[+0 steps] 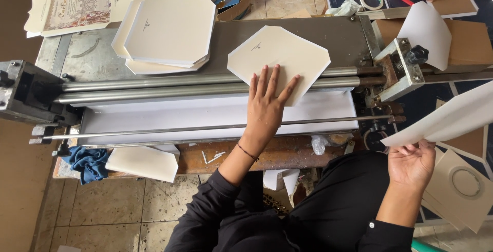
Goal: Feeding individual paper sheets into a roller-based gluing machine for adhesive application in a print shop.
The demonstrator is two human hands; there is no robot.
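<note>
Roller machine (205, 85) with its two steel rollers, seen from above. The left hand (267, 103) lies flat, fingers spread, pressing an octagonal cream card (280, 57) that straddles the rollers (its near edge is under the palm). The right hand (411, 162), off the machine's right end, pinches a white sheet (452, 116) by its lower corner. A stack of like cards (167, 31) rests on the machine's far bed, left of the pressed card. A blue cloth (88, 162) hangs at the machine's near left corner.
</note>
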